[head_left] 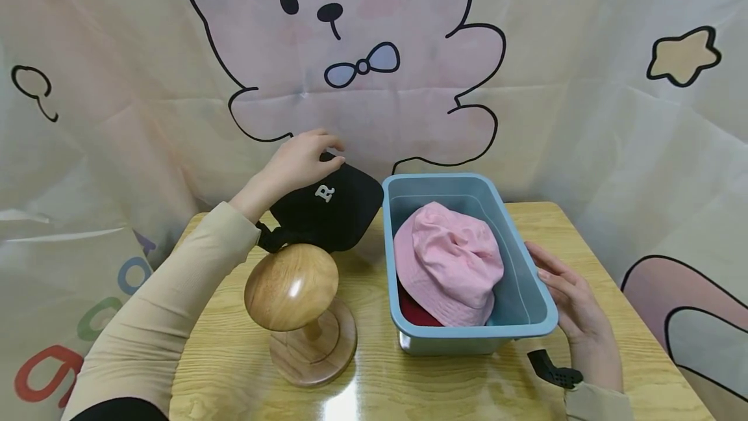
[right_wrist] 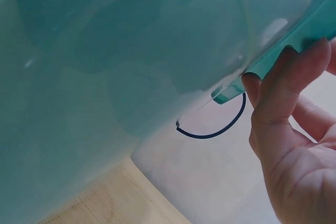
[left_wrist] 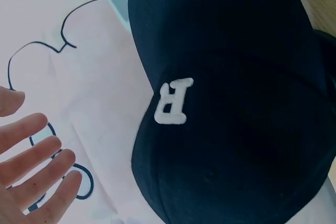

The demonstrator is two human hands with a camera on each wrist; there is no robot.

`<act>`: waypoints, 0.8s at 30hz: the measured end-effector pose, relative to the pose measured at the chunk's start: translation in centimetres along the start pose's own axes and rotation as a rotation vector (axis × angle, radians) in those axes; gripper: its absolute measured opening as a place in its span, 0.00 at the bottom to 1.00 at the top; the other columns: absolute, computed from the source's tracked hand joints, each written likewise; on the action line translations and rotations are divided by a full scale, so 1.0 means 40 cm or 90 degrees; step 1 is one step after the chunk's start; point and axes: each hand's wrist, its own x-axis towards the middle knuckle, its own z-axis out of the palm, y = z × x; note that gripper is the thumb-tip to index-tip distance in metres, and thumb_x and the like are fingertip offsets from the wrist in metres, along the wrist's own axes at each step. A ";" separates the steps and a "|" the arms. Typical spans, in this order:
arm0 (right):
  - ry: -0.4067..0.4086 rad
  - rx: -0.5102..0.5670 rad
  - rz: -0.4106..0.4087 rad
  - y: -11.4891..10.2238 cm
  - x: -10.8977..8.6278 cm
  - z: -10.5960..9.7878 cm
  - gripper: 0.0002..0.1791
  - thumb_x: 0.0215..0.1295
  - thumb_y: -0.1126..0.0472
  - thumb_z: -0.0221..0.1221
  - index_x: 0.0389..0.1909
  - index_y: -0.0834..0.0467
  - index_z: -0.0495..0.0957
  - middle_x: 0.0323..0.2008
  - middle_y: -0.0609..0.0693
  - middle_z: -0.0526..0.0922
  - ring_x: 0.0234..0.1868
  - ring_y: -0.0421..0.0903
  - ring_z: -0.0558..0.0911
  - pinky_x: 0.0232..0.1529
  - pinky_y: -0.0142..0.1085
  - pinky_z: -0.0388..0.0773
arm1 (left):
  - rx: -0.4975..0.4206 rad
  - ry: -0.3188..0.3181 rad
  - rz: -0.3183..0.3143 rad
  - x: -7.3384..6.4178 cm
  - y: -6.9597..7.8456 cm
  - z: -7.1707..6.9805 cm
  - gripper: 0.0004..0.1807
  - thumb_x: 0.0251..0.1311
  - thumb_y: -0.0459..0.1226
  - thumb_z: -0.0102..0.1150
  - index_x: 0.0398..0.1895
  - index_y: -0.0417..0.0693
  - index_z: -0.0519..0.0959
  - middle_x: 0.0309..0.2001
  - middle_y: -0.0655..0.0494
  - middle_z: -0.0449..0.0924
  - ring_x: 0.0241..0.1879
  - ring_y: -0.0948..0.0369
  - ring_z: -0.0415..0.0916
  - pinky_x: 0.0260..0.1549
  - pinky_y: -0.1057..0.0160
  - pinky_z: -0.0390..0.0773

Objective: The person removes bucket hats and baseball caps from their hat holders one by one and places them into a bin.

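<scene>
A black baseball cap (head_left: 350,213) with a white letter R stands tilted behind a mushroom-shaped wooden hat stand (head_left: 292,288), its strap close over the stand's round top. My left hand (head_left: 304,158) is above the cap's far side; in the left wrist view its fingers (left_wrist: 39,163) are spread apart from the cap (left_wrist: 236,145), holding nothing. The right hand (head_left: 575,301) is at the right side of a blue plastic bin (head_left: 528,278), bent fingers touching the outer rim from below. Inside the bin, a pink bucket hat (head_left: 450,258) lies over a dark red item (head_left: 416,307).
The wooden table (head_left: 234,375) carries the stand and bin, the bin to the stand's right. Close behind the table hangs a pale curtain (head_left: 555,115) with a cartoon bear print. A black strap (head_left: 552,369) is at the right wrist.
</scene>
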 end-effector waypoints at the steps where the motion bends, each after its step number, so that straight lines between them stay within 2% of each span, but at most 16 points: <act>1: 0.003 -0.001 0.001 0.000 0.000 0.000 0.29 0.73 0.74 0.32 0.70 0.57 0.63 0.61 0.46 0.75 0.56 0.45 0.81 0.53 0.36 0.80 | -0.006 0.005 -0.001 -0.002 -0.005 -0.001 0.16 0.65 0.43 0.55 0.51 0.47 0.80 0.54 0.49 0.78 0.52 0.51 0.77 0.53 0.50 0.75; 9: 0.024 -0.011 0.009 -0.003 -0.001 0.005 0.28 0.73 0.74 0.33 0.69 0.55 0.65 0.61 0.44 0.75 0.55 0.44 0.81 0.52 0.36 0.80 | -0.011 0.022 -0.028 -0.022 -0.053 -0.007 0.16 0.65 0.43 0.53 0.52 0.46 0.79 0.53 0.49 0.78 0.53 0.49 0.77 0.54 0.48 0.74; 15: 0.005 0.007 0.004 -0.003 -0.001 0.003 0.28 0.73 0.74 0.32 0.69 0.56 0.65 0.61 0.45 0.75 0.56 0.44 0.81 0.53 0.36 0.80 | -0.014 0.032 -0.049 -0.039 -0.092 -0.006 0.17 0.65 0.42 0.53 0.53 0.45 0.79 0.54 0.46 0.77 0.53 0.47 0.76 0.53 0.47 0.74; 24: 0.018 -0.007 0.014 -0.001 -0.001 0.006 0.28 0.73 0.73 0.33 0.69 0.54 0.65 0.61 0.44 0.75 0.56 0.43 0.81 0.53 0.36 0.80 | -0.021 0.081 -0.081 -0.068 -0.145 0.008 0.17 0.64 0.40 0.54 0.54 0.43 0.78 0.49 0.43 0.76 0.51 0.46 0.74 0.50 0.46 0.73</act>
